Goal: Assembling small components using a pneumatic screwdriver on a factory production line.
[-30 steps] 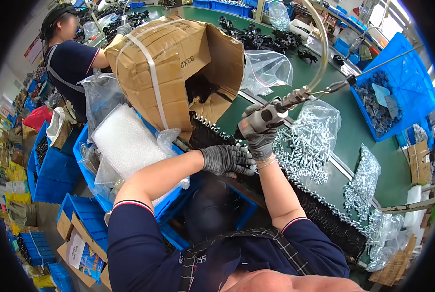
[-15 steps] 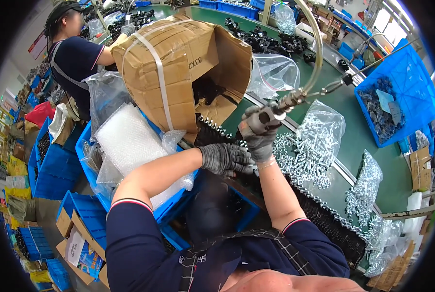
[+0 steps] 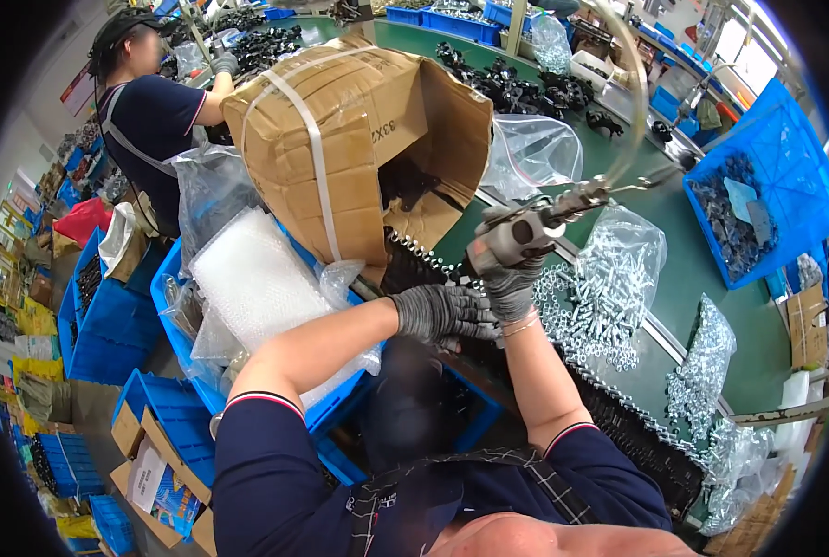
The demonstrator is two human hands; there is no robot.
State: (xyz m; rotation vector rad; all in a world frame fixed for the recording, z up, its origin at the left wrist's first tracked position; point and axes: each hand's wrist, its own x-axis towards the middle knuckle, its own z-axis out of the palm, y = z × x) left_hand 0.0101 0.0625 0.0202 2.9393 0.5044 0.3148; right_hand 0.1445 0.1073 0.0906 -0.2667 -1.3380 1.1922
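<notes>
In a grey glove, my right hand (image 3: 507, 271) is wrapped round a grey air screwdriver (image 3: 518, 238), whose hose rises from its upper end. The tool's tip is hidden below my fist. Close to its left, my gloved left hand (image 3: 440, 313) reaches over a long row of black parts (image 3: 633, 422), with fingers stretched out and lying flat. Small silver pieces line the edge of that row. Loose silver bolts and nuts (image 3: 605, 311) lie in a pile right of my right hand, partly in a clear bag (image 3: 639, 251).
An open cardboard carton (image 3: 340, 139) with black parts inside stands beyond my left hand. Bubble wrap (image 3: 257, 269) lies on a blue crate at the left. Another blue crate (image 3: 777, 186) stands tilted at the right. A co-worker (image 3: 145, 121) works at the far left.
Both hands and the air screwdriver appear slightly further right in the picture, and so does most of the scene. The screwdriver leans more to the right. My grip on it stays.
</notes>
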